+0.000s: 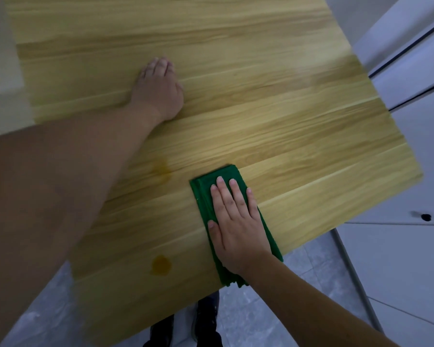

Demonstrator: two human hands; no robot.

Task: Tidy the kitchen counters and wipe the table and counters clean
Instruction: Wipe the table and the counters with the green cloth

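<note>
right hand [236,229] lies flat, fingers spread, palm pressing a folded green cloth [206,194] onto the wooden table [261,83] near its near edge; it pins the cloth, no pinch. left hand [158,91] rests open on the bare wood further in, holding nothing. two amber stains [161,265] sit left of the cloth, unwiped. cloth looks soft, light and limp, likely to bunch if pushed from one end; best driven by a flat palm over its middle.

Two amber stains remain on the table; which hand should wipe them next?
Right. The right hand already presses flat on the green cloth, beside both stains; the left hand rests bare, farther up.
</note>
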